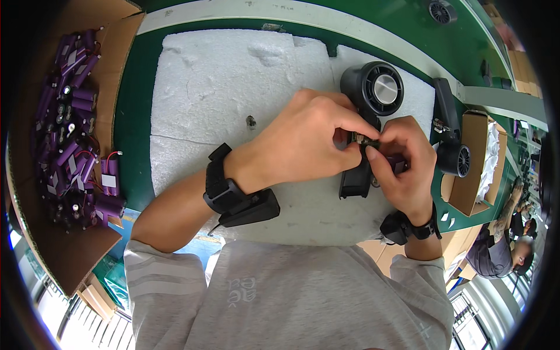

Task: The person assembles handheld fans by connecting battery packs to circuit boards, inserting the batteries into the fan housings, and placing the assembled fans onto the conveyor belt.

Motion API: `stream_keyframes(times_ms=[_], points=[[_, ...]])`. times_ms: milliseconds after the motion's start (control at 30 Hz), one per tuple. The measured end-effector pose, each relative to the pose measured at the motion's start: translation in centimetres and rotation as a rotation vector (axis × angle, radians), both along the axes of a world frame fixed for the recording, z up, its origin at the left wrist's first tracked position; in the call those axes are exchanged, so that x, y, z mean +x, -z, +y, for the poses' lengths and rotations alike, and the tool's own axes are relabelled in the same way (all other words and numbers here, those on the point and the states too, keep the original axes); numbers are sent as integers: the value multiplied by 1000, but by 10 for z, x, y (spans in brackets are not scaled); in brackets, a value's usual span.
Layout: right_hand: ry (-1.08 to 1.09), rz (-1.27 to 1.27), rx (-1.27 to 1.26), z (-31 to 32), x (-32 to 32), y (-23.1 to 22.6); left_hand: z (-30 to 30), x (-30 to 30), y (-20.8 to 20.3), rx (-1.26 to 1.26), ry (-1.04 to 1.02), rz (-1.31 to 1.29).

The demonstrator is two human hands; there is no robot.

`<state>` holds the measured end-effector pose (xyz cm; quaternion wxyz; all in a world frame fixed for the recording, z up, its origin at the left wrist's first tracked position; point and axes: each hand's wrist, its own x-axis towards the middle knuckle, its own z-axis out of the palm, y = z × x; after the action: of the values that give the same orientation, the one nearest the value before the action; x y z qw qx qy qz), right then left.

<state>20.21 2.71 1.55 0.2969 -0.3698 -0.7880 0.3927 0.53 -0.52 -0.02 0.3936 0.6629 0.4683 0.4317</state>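
A black handheld fan lies on the white foam sheet, its round head away from me and its handle towards me. Over the handle my left hand is closed, thumb and forefinger pinching a small circuit board. My right hand meets it there, its thumb and fingertips pressed together at the board's edge. Partly hidden in the curl of the right fingers is a purple battery. Whatever lies between the right fingertips is too small to make out.
At the left, a cardboard box holds many purple battery packs with wires. On the right lie another black fan and an open carton with white sheets. A black round part sits at the far right. Another person is beyond.
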Motion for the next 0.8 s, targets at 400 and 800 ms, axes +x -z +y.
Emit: stream_keyframes(times_ms=[400, 800], points=[[33, -153, 72, 5, -3, -9, 2, 2, 1, 70, 3, 85], [4, -150, 223, 3, -2, -2, 0, 2, -1, 63, 23, 96]])
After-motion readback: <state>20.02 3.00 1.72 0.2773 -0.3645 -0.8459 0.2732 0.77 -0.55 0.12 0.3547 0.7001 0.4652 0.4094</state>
